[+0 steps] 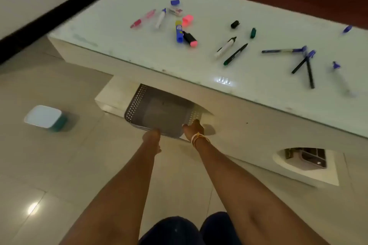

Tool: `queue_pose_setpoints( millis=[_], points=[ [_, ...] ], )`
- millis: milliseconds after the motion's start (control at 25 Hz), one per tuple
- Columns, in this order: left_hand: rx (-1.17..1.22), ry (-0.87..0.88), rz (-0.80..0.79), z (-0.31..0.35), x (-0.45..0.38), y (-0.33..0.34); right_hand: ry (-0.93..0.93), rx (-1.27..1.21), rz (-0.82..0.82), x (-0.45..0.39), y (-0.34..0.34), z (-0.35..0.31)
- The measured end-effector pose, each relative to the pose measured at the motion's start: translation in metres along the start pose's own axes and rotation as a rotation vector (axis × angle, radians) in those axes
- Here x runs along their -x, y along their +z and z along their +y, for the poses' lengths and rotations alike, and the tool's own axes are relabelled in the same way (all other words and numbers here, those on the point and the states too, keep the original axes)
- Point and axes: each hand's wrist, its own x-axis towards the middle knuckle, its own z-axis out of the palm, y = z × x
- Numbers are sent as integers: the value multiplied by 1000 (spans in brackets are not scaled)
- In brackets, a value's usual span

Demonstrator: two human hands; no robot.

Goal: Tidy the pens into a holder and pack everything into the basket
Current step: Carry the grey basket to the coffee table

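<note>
The step in hand seems to be the fetching of the basket (159, 113), a grey perforated one that sits in the opening under the table (123, 32), half out over the floor tiles. The left hand (152, 135) and the right hand (194, 128) both hold its near rim; the fingers go over the edge and out of sight, so I cannot tell if they are curled tight or only hooked. The pens (236, 54) and loose caps are scattered on the table top, none gathered yet, so the task is at its beginning. The next move, I think, calls for an even pull with both hands so the basket does not tilt or catch on the table's underside. The far part of the basket is hidden in shadow. A dark tray (310, 158) in a second opening to the right may be the holder, but it is cut off and unclear. A white-lidded box (44, 118) stands on the floor, blurred.
</note>
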Motion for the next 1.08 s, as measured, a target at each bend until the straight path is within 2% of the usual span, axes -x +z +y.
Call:
queue_pose_setpoints(
  millis=[80,160,320,480,600,760,880,1080],
  points=[
    [131,-32,-100,-8,-25,0,65,-96,-40,-25,17,5],
    [258,11,-200,-14,-44,1,56,-130,-37,-48,29,10],
    [508,115,-279,-21,-59,0,-9,-149,51,-72,44,21],
    [581,141,-301,-24,-62,0,-28,-217,65,-119,61,41],
    [597,154,-323,-21,-60,-3,-19,-222,103,-116,61,38],
    [641,103,-299,-23,-31,-14,21,-249,98,-62,54,32],
    [633,6,-230,-36,7,-31,85,-159,60,-7,45,32],
    [599,-106,-123,-66,87,-74,205,-152,-18,94,33,30]
  ],
)
